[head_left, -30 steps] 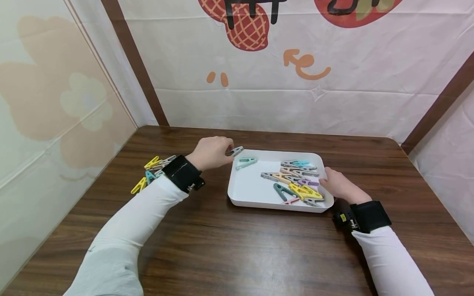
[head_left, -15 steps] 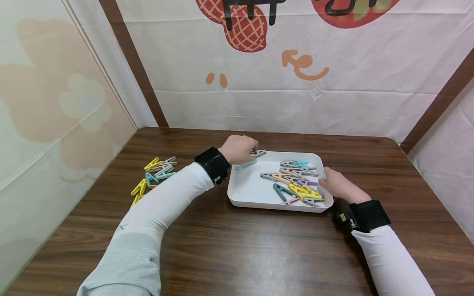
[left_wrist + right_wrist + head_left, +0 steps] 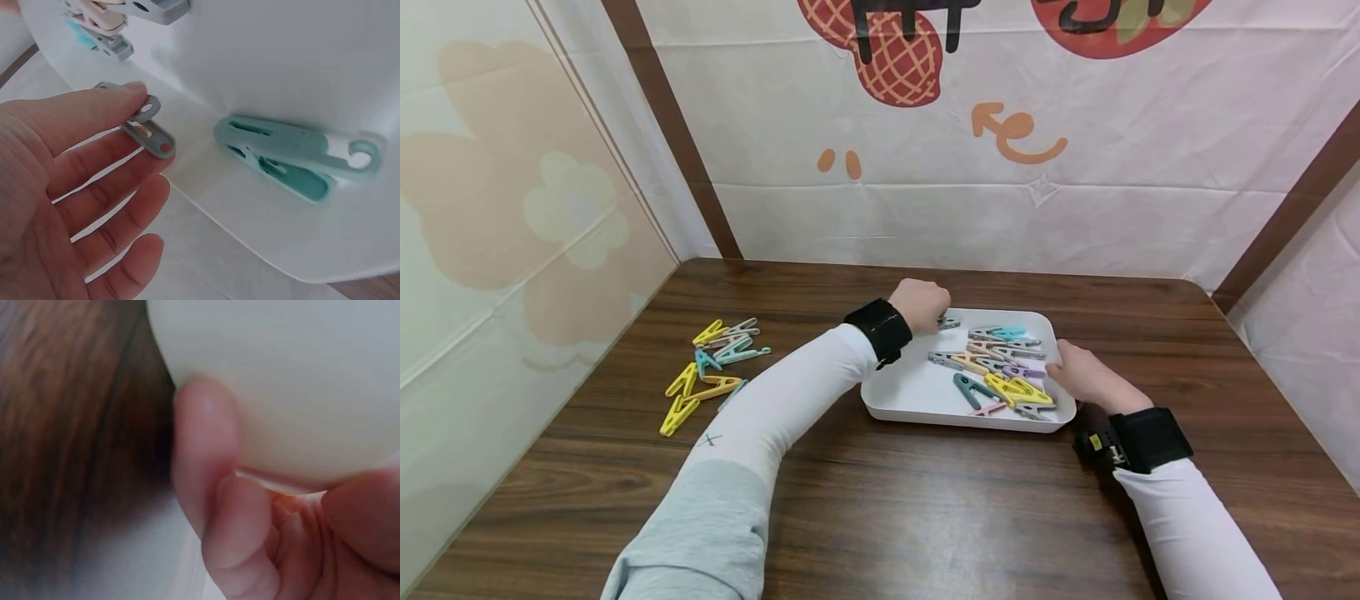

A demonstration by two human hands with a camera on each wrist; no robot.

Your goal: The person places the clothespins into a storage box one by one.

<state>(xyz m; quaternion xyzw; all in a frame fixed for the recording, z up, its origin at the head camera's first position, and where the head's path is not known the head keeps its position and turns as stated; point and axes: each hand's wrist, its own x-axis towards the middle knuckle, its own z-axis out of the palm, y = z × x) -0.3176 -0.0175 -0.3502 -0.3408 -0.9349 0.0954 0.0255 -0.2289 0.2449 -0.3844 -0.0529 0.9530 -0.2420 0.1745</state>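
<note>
My left hand (image 3: 921,305) is over the back left part of the white tray (image 3: 904,393). Between thumb and fingers it pinches a grey clothespin (image 3: 153,139). A teal clothespin (image 3: 287,150) lies in the tray beside that hand in the left wrist view; the arm hides it in the head view. My right hand (image 3: 1086,375) grips the tray's right wall, its fingers curled at the edge in the right wrist view. Several clothespins lie in the tray's right half, among them yellow ones (image 3: 1018,389), a dark green one (image 3: 973,389) and a purple one (image 3: 1024,372).
On the brown table (image 3: 880,517), left of the tray, lies a loose group of clothespins, with yellow (image 3: 679,414), orange (image 3: 715,387), blue (image 3: 703,362) and pale green (image 3: 741,354) ones. Printed cloth walls (image 3: 880,217) stand at the back and sides.
My left hand has moved right with the grey clothespin, from the tray's left edge to over its back part. More of the clothespins on the table now show. My right hand stays on the tray.
</note>
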